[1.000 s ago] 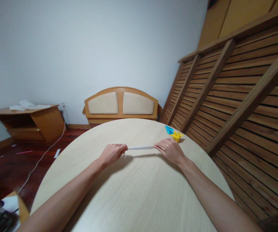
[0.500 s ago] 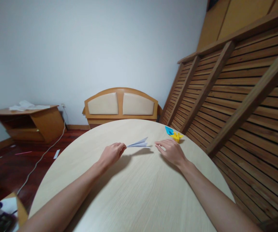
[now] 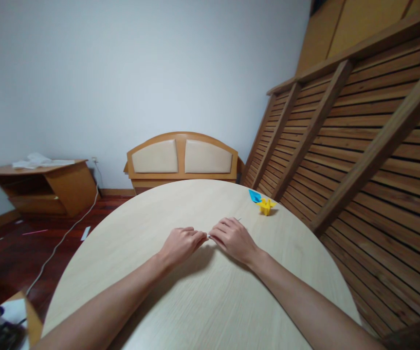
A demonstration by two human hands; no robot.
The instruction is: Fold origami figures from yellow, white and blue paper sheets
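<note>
My left hand [image 3: 183, 245] is closed, its fingertips pinching one end of a piece of folded white paper [image 3: 209, 236] just above the table. My right hand [image 3: 234, 238] has its fingers bent round the same paper from the other side, the fingertips of both hands almost meeting. Most of the paper is hidden behind the right hand; only a sliver between the fingertips and a thin tip beyond the right knuckles show. To the right and farther off, a yellow origami figure [image 3: 265, 207] stands beside a flat blue folded paper [image 3: 255, 196].
The round, light wooden table [image 3: 195, 301] lies under both arms. Behind it stands a padded headboard [image 3: 182, 154]. A slatted wooden frame [image 3: 341, 160] leans along the right. To the left are a low cabinet [image 3: 69, 187], a cable [image 3: 58, 240] on the floor and an open box [image 3: 30, 316].
My right hand has moved left and nearer me and closed on the folded paper, covering its spread end. My left hand has shifted slightly right and nearer with the paper.
</note>
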